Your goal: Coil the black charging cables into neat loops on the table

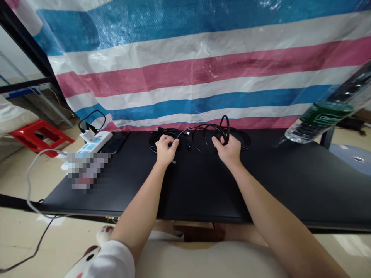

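Note:
My right hand point(228, 150) is closed around loops of a black cable point(225, 125), which stand up from the tabletop. From there a length of the cable runs left to my left hand point(166, 150), whose fingers are pinched on it. Behind and beside my left hand lies a coiled bundle of black cables point(155, 139) with small plugs at its right side. Another black coil point(246, 139) shows behind my right hand, partly hidden by it. Both hands are just above the black table point(199, 185).
At the left are a white power strip point(97, 142) with plugs in it, a dark phone point(116, 143) and a blurred-out item point(90, 170). A water bottle point(319, 117) stands at the right rear. A striped sheet point(188, 73) hangs behind the table; a red stool point(42, 133) is on the floor.

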Action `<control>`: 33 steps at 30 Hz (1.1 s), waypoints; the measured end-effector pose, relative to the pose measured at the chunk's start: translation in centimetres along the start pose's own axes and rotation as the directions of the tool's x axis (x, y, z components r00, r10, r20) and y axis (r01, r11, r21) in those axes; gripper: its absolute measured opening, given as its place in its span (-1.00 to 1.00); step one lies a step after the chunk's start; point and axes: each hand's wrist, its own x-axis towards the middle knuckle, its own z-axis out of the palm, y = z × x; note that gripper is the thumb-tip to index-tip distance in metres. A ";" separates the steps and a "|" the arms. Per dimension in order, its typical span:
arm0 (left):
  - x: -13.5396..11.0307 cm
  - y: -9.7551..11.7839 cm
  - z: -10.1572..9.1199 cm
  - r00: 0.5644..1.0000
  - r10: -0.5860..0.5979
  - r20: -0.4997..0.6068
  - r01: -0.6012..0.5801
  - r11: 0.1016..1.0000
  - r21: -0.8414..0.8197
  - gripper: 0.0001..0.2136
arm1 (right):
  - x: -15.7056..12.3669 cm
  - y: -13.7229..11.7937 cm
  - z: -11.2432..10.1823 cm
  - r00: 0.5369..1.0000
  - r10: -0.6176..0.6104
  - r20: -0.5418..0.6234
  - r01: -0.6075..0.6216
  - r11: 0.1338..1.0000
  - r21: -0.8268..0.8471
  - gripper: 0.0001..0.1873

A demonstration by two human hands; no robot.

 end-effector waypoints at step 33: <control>1.3 0.2 0.1 0.910 -0.416 -0.001 0.305 0.669 -0.678 -0.79 | -1.3 -3.2 5.1 0.931 0.173 0.320 0.077 0.766 -0.639 -0.71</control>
